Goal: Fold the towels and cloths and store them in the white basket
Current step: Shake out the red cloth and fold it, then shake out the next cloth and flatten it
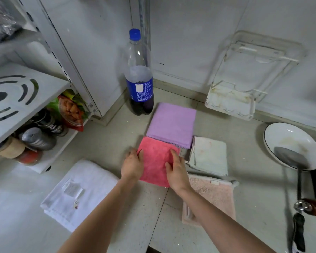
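Observation:
A folded pink cloth lies on the counter in the middle of the view. My left hand rests on its left edge and my right hand lies flat on its right side, fingers straight. A folded purple cloth sits just behind it. To the right lie a folded pale green-white cloth and a folded light pink towel. A folded white towel with a label lies at the left. No white basket shows.
A cola bottle with a blue cap stands behind the purple cloth. A white shelf unit with jars and snack bags fills the left. At the right are a white bowl with a ladle and a wall-mounted plastic rack.

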